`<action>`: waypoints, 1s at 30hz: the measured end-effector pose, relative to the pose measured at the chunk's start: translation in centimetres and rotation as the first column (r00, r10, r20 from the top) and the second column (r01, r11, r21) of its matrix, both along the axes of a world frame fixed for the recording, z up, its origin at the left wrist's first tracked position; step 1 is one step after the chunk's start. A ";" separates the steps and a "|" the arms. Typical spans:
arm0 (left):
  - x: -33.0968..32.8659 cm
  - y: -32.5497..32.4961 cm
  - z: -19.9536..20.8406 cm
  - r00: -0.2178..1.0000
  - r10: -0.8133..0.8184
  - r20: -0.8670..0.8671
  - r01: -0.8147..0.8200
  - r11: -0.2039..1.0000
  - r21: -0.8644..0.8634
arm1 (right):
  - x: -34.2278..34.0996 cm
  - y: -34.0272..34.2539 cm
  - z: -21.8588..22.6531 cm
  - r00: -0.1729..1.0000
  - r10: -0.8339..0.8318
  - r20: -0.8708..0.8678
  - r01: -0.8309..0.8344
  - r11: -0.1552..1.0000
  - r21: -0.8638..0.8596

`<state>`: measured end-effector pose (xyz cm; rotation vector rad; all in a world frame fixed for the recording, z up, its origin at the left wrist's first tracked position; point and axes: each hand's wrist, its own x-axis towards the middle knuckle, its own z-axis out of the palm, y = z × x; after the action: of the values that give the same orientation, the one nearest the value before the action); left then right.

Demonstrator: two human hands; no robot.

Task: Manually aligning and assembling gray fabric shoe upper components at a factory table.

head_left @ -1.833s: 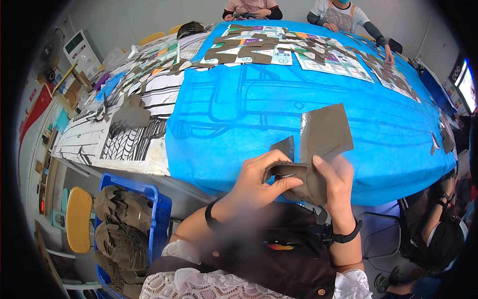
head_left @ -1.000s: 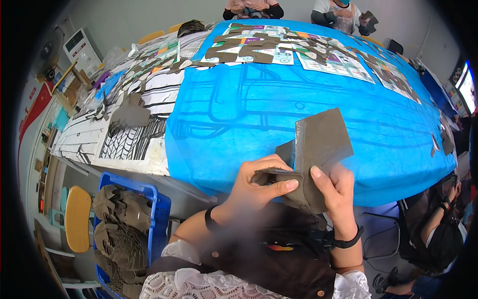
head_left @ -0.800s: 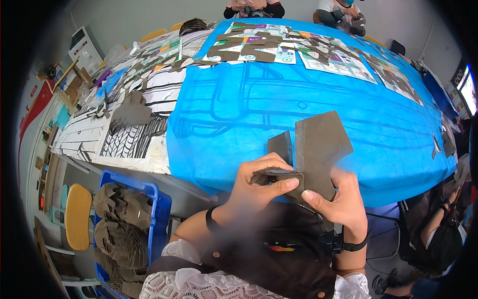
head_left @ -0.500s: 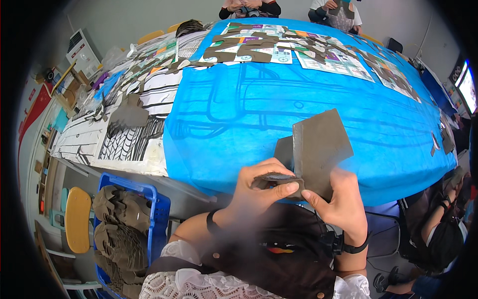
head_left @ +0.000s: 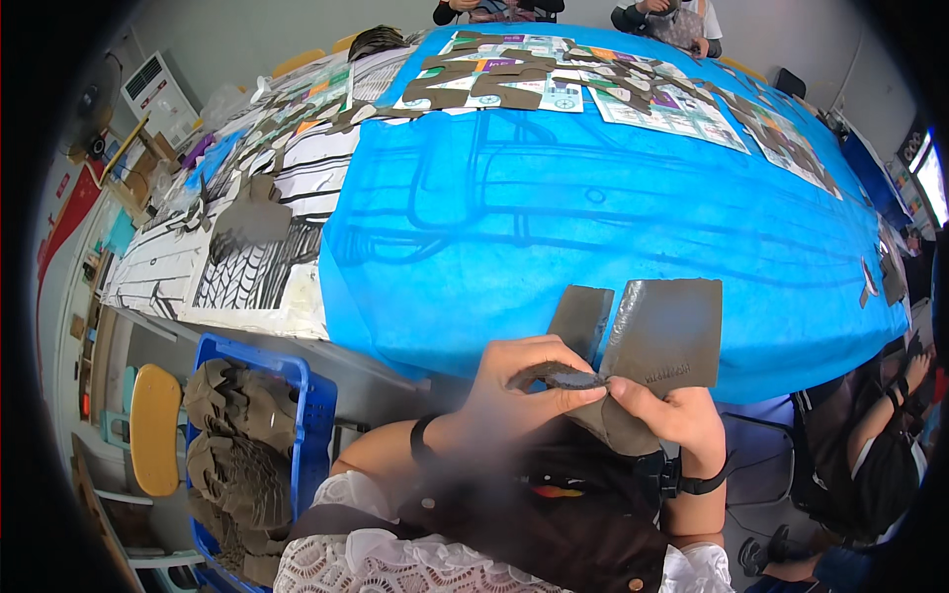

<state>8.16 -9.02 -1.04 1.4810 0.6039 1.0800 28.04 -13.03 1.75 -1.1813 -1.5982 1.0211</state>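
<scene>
Close in front of me, both hands hold a grey-brown cut piece of flexible sheet (head_left: 672, 326), leather-like, with a shiny strip along its left edge. A narrower flap (head_left: 579, 318) of the same material stands beside it; whether the two are joined is hidden by my fingers. My left hand (head_left: 514, 381) is closed, thumb and fingers pinching a curled, folded edge (head_left: 559, 375). My right hand (head_left: 682, 415) is closed too, its thumb pressed at the same edge beside the left thumb tip. Part of the sheet hangs below the right thumb.
A blue cloth (head_left: 445, 287) covers the table, with white printed sheets (head_left: 672, 124) and grey-brown pieces at the far side. Another such piece (head_left: 255, 212) lies at left. A blue basket (head_left: 308, 395) of stacked pieces stands lower left. Other people sit across and at right.
The large panel has tilted from a slant to nearly upright and turned, moving down and slightly right. The narrower flap shows more. My right hand has shifted lower; both hands keep their pinch.
</scene>
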 end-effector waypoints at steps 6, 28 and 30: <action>0.4 -0.3 -0.6 0.986 0.130 -0.103 -0.105 0.969 0.223 | 0.5 -0.8 -1.3 0.998 -0.036 -0.060 0.028 0.991 -0.128; 0.9 -0.2 -0.8 0.993 0.093 -0.073 -0.091 0.995 0.030 | 1.0 -0.5 -2.6 1.000 -0.012 -0.002 0.012 0.999 0.035; 1.0 -0.1 -1.0 0.994 0.095 -0.060 -0.092 0.995 0.036 | 1.3 -0.4 -3.3 0.997 0.039 0.062 -0.045 0.993 0.109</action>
<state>9.14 -9.16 -2.06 1.5316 0.7077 1.1243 29.37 -13.38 -1.54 -1.1167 -1.7108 0.9187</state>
